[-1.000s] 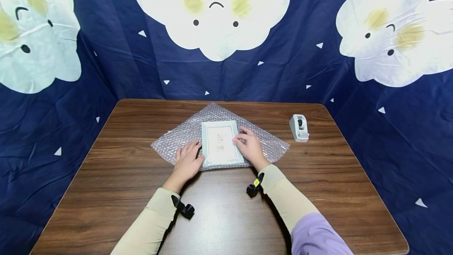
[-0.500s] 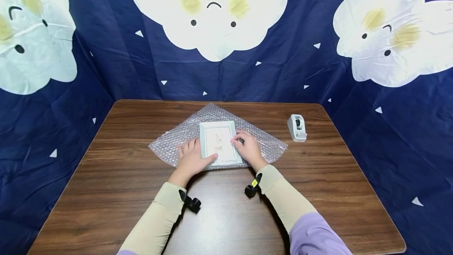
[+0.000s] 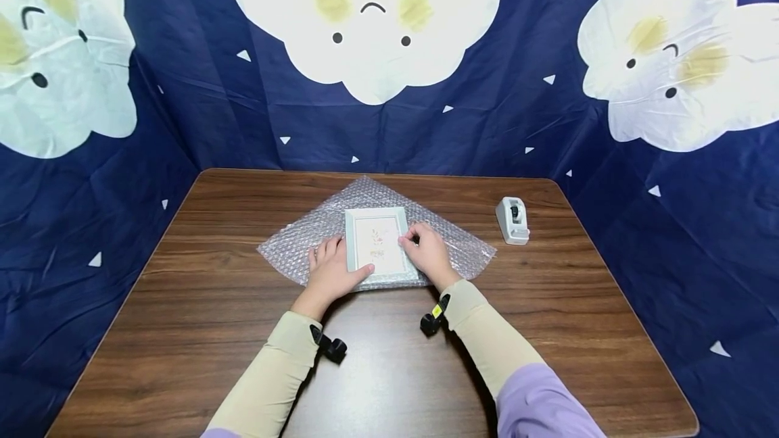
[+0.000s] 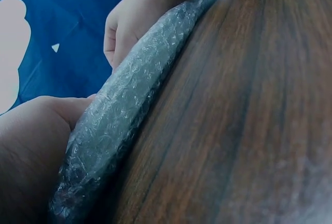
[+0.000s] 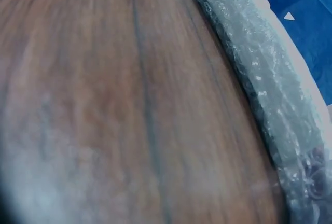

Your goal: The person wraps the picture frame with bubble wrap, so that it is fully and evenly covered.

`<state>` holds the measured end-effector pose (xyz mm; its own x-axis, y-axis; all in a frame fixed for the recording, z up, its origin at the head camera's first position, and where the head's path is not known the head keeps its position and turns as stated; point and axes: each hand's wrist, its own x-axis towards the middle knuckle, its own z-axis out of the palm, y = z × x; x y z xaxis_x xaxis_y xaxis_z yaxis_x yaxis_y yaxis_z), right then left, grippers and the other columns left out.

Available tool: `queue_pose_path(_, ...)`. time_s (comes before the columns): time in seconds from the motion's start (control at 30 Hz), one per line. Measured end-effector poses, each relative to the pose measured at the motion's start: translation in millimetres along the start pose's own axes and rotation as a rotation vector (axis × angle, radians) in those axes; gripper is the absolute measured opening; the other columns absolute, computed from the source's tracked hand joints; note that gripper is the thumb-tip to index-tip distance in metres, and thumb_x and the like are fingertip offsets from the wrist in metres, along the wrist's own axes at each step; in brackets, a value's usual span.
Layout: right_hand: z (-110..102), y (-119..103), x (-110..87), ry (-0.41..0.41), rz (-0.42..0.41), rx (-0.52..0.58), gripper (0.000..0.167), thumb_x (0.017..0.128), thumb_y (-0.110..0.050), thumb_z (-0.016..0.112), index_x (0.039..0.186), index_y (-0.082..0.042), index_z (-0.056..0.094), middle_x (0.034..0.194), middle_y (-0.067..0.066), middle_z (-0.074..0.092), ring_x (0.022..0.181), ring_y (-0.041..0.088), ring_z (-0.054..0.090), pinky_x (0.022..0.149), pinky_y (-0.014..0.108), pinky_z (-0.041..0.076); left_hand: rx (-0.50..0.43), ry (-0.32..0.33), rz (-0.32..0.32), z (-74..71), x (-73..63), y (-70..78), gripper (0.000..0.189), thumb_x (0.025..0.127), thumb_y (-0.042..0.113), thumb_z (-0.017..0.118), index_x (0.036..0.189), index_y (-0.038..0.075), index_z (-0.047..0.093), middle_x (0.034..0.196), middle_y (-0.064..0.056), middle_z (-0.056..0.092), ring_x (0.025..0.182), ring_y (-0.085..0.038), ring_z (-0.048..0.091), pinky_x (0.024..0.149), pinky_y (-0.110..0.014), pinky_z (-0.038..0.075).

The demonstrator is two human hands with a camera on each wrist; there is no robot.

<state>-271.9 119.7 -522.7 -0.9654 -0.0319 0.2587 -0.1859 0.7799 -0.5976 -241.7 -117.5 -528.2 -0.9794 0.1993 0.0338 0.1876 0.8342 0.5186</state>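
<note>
A pale mint picture frame with a small plant print lies on a sheet of clear bubble wrap. The wrap's near side is folded up around the frame's near edge, as the left wrist view shows in the bubble wrap. My left hand lies with spread fingers on the wrap at the left, its thumb across the frame's lower left part. At the frame's right side my right hand pinches with thumb and index finger, apparently on the clear wrap; the exact pinch point is too small to see.
A white tape dispenser stands at the right rear of the brown wooden table. Dark blue cloth with cloud pictures hangs behind and at both sides. A small black camera sits on each wrist.
My left hand has moved right, bringing its thumb onto the frame. The right hand's fingers have curled closer together at the frame's right side. Frame and wrap stay in place.
</note>
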Motion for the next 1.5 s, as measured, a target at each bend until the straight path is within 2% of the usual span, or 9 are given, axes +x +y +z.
queue_pose_path(0.27, 0.6, -4.0, 0.2, -0.002, 0.003, -0.094, 0.019, 0.094, -0.030, 0.072, 0.084, -0.015, 0.063, 0.093, 0.003, 0.063, 0.089, 0.023, 0.062, 0.084, 0.043, 0.051, -0.005, 0.013, -0.001, 0.6, 1.6, 0.0, 0.089, 0.085, 0.062, 0.064, 0.150, 0.005, 0.044, 0.154, -0.019, 0.039, 0.144, -0.041, 0.026, 0.116, -0.069, 0.006)
queue_pose_path(0.57, 2.6, -8.4, 2.6, -0.018, 0.012, -0.177, 0.021, 0.097, -0.033, 0.068, 0.087, -0.015, 0.061, 0.089, 0.001, 0.058, 0.083, 0.022, 0.059, 0.077, 0.042, 0.050, 0.038, 0.029, 0.000, -0.9, 3.6, -0.4, 0.089, 0.084, 0.064, 0.065, 0.146, 0.003, 0.049, 0.150, -0.018, 0.044, 0.141, -0.041, 0.031, 0.116, -0.067, 0.012)
queue_pose_path(0.77, 0.7, -14.7, 5.2, -0.021, -0.005, -0.231, 0.021, 0.094, -0.033, 0.069, 0.084, -0.016, 0.060, 0.088, 0.002, 0.058, 0.079, 0.023, 0.059, 0.072, 0.042, 0.050, 0.049, 0.019, 0.000, -1.1, 4.3, -0.7, 0.089, 0.084, 0.064, 0.064, 0.148, 0.004, 0.048, 0.151, -0.019, 0.044, 0.142, -0.042, 0.030, 0.115, -0.068, 0.012)
queue_pose_path(0.97, -0.7, -21.5, 6.0, -0.015, 0.031, -0.250, 0.023, 0.092, -0.034, 0.072, 0.083, -0.017, 0.058, 0.085, 0.001, 0.056, 0.075, 0.022, 0.057, 0.065, 0.040, 0.047, 0.047, 0.008, -0.008, -1.0, 5.2, 0.2, 0.089, 0.085, 0.062, 0.064, 0.148, 0.003, 0.046, 0.151, -0.020, 0.043, 0.142, -0.043, 0.029, 0.115, -0.069, 0.010)
queue_pose_path(1.2, 3.9, -21.2, 11.8, -0.039, 0.086, -0.271, 0.024, 0.091, -0.037, 0.073, 0.088, -0.018, 0.059, 0.089, 0.000, 0.057, 0.075, 0.023, 0.057, 0.065, 0.041, 0.048, 0.055, -0.006, -0.023, -3.5, 5.5, 3.9, 0.090, 0.085, 0.059, 0.066, 0.147, -0.002, 0.045, 0.151, -0.021, 0.042, 0.142, -0.044, 0.029, 0.116, -0.069, 0.010)
queue_pose_path(1.5, 8.7, -23.4, 18.8, -0.058, 0.122, -0.320, 0.027, 0.090, -0.043, 0.073, 0.095, -0.019, 0.060, 0.098, 0.000, 0.062, 0.077, 0.022, 0.060, 0.063, 0.040, 0.049, 0.069, -0.031, -0.035, -6.0, 5.4, 6.2, 0.090, 0.086, 0.059, 0.065, 0.148, -0.002, 0.044, 0.152, -0.021, 0.040, 0.143, -0.043, 0.028, 0.116, -0.069, 0.009)
